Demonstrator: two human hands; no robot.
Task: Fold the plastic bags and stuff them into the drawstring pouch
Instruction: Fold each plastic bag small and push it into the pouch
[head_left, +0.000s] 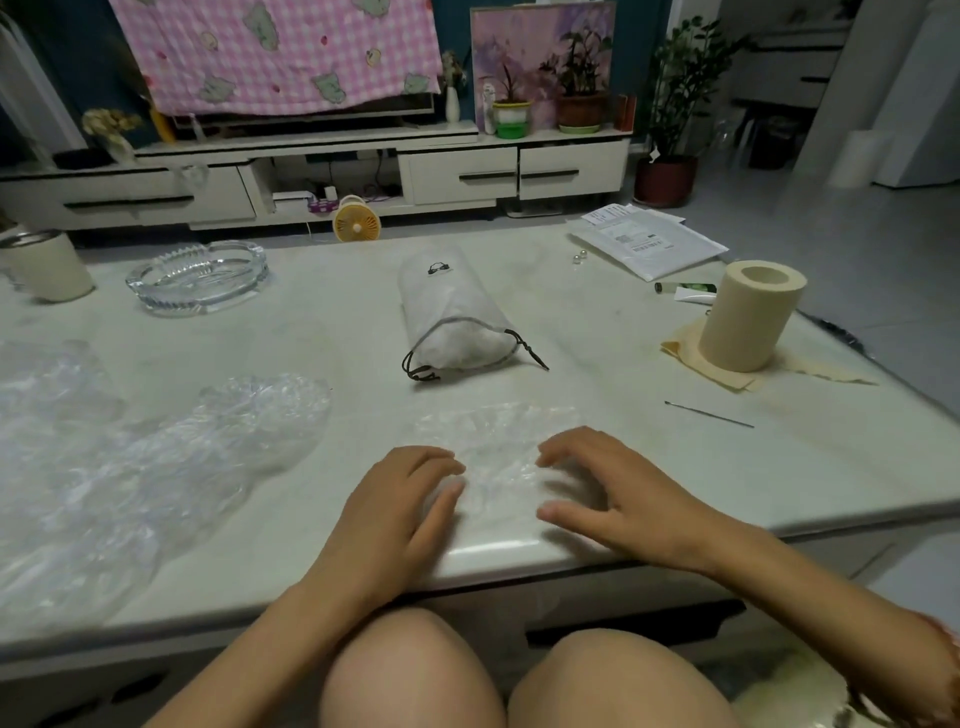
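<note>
**Folding step: clear bag (496, 457) flat under both hands**

The clear bag lies spread at the near edge of the desk (623, 364), right in front of the person. Its far border is hard to trace against the pale top. The left hand (405, 501) rests on its left side and the right hand (608, 488) on its right. Fingers are loosely curved with tips down on the film. Neither hand pinches or clutches anything; both simply press. No crease shows in the bag, so this reads as smoothing ahead of a fold that has not begun.

Beyond the bag, well apart toward the middle of the desk, the drawstring pouch (457, 317) lies on its side. Its mouth is turned toward the person and its cords are slack. White bulk shows inside, so it looks partly stuffed already. To the left, a heap of bags (156, 457) sprawls crumpled, so plenty of the task is likely left.

The next move calls for lifting one edge, carrying it across and pressing the air out. Thin film tends to slide and spring back, so one hand should pin while the other folds. After that comes the reach to the pouch, whose mouth will need holding open.

Further out are a glass ashtray (197, 278) at far left, a paper roll (748, 317) at right, and a thin metal pick (709, 414) lying apart from the bag.
</note>
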